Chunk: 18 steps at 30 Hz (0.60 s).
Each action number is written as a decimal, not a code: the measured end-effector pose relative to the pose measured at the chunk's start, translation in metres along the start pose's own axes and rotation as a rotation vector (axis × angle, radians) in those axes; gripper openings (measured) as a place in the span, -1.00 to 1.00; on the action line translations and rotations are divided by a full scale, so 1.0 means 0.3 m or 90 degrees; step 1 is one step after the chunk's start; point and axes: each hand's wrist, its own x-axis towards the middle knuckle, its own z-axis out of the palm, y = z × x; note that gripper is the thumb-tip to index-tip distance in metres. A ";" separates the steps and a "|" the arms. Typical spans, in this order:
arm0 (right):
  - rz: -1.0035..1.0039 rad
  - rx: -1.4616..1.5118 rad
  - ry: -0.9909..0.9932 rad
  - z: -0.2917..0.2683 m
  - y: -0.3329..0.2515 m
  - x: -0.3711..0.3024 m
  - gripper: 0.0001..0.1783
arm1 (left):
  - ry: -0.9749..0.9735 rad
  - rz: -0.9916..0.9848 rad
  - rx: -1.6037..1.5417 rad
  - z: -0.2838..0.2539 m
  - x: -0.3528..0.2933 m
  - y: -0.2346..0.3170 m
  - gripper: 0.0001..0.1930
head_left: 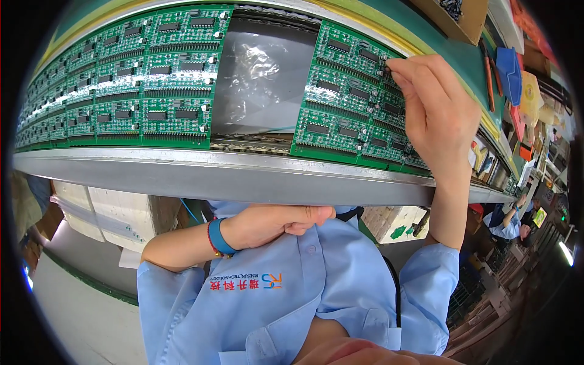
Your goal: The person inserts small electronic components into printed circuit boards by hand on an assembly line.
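Note:
My right hand [439, 106] is over the right-hand panel of green circuit boards [334, 85], thumb and forefinger pinched together at its upper part. Whatever sits between those fingertips is too small to make out. Black chips, pin rows and small pale round parts cover this panel. Below the rail, in front of my blue shirt, my left hand [277, 224] is closed with the thumb on top. Its curled fingers hide anything inside. A second, longer panel of circuit boards [121, 79] lies to the left, beyond a gap.
A metal rail [243, 176] runs along the near side of the line. Between the panels, a chain track [252, 145] borders a grey, shiny surface [258, 79]. At the upper right are a cardboard box [457, 18] of small dark parts and red-handled tools [488, 76]. Another person [508, 226] is farther right.

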 end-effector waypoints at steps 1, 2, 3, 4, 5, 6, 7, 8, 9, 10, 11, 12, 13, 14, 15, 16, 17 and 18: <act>0.001 0.001 0.003 -0.013 -0.006 -0.004 -0.88 | 0.002 0.000 0.002 -0.002 -0.001 -0.002 -0.72; 0.032 0.034 -0.013 -0.036 -0.021 -0.012 -0.83 | 0.006 -0.003 -0.004 -0.003 -0.001 -0.006 -0.72; 0.064 0.065 -0.028 -0.060 -0.037 -0.021 -0.78 | 0.007 -0.007 -0.008 -0.003 -0.001 -0.007 -0.72; 0.067 0.063 -0.024 -0.075 -0.059 -0.030 -0.78 | 0.008 -0.008 -0.004 -0.006 0.000 -0.007 -0.72; 0.045 0.099 -0.021 -0.083 -0.088 -0.038 -0.73 | 0.005 -0.013 0.000 -0.009 0.001 -0.006 -0.72; 0.025 0.134 -0.016 -0.082 -0.117 -0.049 -0.67 | 0.004 -0.018 0.005 -0.014 0.002 -0.009 -0.71; -0.006 0.153 -0.029 -0.067 -0.147 -0.073 -0.64 | 0.001 -0.026 0.012 -0.013 0.000 -0.008 -0.71; -0.037 0.172 -0.042 -0.049 -0.182 -0.090 -0.61 | 0.015 -0.027 0.008 -0.012 -0.004 -0.006 -0.75; -0.044 0.169 -0.090 -0.053 -0.235 -0.078 -0.57 | 0.031 -0.028 0.003 -0.014 -0.007 -0.006 -0.79; -0.048 0.161 -0.139 -0.060 -0.286 -0.062 -0.52 | 0.027 -0.035 0.011 -0.034 -0.004 -0.033 -0.79; -0.040 0.155 -0.135 -0.046 -0.318 -0.055 -0.52 | 0.056 -0.025 -0.026 -0.070 0.002 -0.081 -0.83; -0.040 0.112 -0.129 -0.028 -0.346 -0.060 -0.49 | 0.085 -0.015 -0.062 -0.085 0.006 -0.107 -0.86; -0.042 0.071 -0.122 -0.008 -0.365 -0.070 -0.45 | 0.083 -0.022 -0.052 -0.068 0.002 -0.100 -0.86; -0.033 0.065 -0.117 0.008 -0.376 -0.081 -0.45 | 0.130 0.002 -0.065 -0.039 -0.003 -0.084 -0.87; 0.002 0.065 -0.098 0.022 -0.381 -0.088 -0.43 | 0.176 0.029 -0.078 -0.019 -0.009 -0.073 -0.87; 0.037 0.065 -0.078 0.023 -0.383 -0.092 -0.41 | 0.174 0.024 -0.068 -0.017 -0.012 -0.074 -0.87; 0.043 0.050 -0.096 0.004 -0.385 -0.092 -0.41 | 0.188 0.016 -0.064 -0.018 -0.017 -0.076 -0.88; 0.053 0.040 -0.093 -0.003 -0.384 -0.101 -0.41 | 0.198 0.006 -0.061 -0.020 -0.017 -0.078 -0.90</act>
